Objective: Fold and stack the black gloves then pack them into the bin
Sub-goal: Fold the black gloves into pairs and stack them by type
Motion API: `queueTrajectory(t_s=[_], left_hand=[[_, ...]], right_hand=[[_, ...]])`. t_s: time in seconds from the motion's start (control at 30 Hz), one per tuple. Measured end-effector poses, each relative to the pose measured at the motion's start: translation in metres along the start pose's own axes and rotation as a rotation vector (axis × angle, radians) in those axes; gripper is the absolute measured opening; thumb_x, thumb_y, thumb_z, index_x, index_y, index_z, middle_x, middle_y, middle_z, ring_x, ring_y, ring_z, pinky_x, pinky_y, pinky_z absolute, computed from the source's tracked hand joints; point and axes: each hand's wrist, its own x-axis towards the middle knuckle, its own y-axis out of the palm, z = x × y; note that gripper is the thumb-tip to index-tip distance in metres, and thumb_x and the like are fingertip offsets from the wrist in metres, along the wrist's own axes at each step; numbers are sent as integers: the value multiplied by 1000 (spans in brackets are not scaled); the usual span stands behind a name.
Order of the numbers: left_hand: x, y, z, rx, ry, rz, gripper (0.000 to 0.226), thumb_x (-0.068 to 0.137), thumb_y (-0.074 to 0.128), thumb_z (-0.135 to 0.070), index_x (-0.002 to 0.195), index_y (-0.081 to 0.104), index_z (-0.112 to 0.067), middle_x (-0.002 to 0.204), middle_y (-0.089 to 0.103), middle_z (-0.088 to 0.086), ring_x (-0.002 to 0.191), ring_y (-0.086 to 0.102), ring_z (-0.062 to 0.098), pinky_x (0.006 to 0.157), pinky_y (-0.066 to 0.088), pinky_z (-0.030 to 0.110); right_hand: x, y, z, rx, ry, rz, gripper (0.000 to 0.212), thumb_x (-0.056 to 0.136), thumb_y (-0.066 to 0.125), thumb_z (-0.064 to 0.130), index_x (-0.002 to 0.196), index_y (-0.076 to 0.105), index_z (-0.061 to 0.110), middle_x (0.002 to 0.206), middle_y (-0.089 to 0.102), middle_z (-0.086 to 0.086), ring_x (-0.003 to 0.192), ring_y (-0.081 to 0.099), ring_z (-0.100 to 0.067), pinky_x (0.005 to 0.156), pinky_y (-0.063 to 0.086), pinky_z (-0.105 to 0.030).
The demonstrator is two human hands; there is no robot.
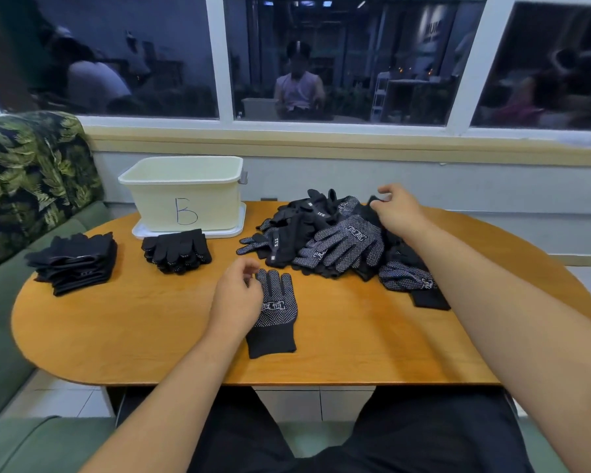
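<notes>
So the flat glove (275, 312) lies cuff towards the person, just right of the left hand (236, 298), fingers loosely curled, empty; right hand (398, 209) pinches a far glove (371, 208) on the pile (338, 240).

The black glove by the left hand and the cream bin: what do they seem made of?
The black dotted glove looks knitted and matte, with pale, probably rubbery grip dots. The cream rectangular bin looks like smooth moulded plastic, by its rolled rim.
</notes>
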Motion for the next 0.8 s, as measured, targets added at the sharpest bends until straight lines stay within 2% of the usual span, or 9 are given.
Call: queueTrajectory(t_s=[0.07,0.17,0.23,0.37,0.47,0.57,0.63,0.73,0.8], left_hand=[[1,-6,0,-110,-88,-48,43,96,49,5,119,62,-29,116,65,-11,108,61,7,80,47,22],[3,-14,1,-224,-153,-103,47,94,44,13,121,60,-21,117,65,-6,108,61,9,80,45,17],[4,-14,1,-246,-158,-102,48,94,43,15,122,60,-20,117,64,-5,107,61,8,82,45,16],[5,-12,1,-242,-153,-88,46,96,45,13,121,61,-22,116,65,-7,106,62,9,80,47,20],[6,-9,2,-236,-152,-81,46,96,45,13,120,61,-23,115,65,-6,106,62,11,82,49,23],[5,-9,1,-223,-146,-65,48,94,44,14,120,61,-23,115,65,-7,106,62,10,80,47,21],[5,-10,1,-215,-140,-63,48,94,44,14,119,61,-23,115,65,-7,106,62,9,80,47,20],[6,-9,2,-212,-141,-64,47,95,44,12,119,61,-24,114,65,-7,105,62,10,79,47,21],[5,-9,0,-209,-142,-54,47,96,44,12,119,61,-25,114,64,-8,105,61,9,78,47,21]], right_hand=[[1,7,-2,-145,-29,30,49,98,66,21,146,56,20,140,60,-10,131,56,-32,109,46,-40],[-10,17,6,-359,-112,25,49,95,60,19,143,57,28,145,56,-5,139,46,-32,112,43,-47],[-16,23,14,-353,-159,36,47,94,57,16,140,59,29,142,57,-4,136,49,-31,109,46,-46],[-19,34,26,-183,-180,135,36,97,56,11,126,67,29,132,66,0,120,62,-24,96,51,-36],[-28,44,40,-186,-271,245,29,102,60,12,122,73,28,128,70,5,119,63,-17,99,50,-33],[-36,59,54,-268,-416,335,26,99,68,15,120,76,29,123,74,9,115,67,-13,103,56,-38],[-42,68,63,-391,-514,400,22,92,74,23,111,78,34,112,74,16,109,67,-11,100,57,-43],[-52,77,66,-819,-663,520,29,82,79,49,109,72,42,111,64,19,111,53,-15,96,45,-43],[-53,82,60,-964,-748,459,23,85,75,51,106,72,42,111,62,16,112,50,-17,95,42,-45]])
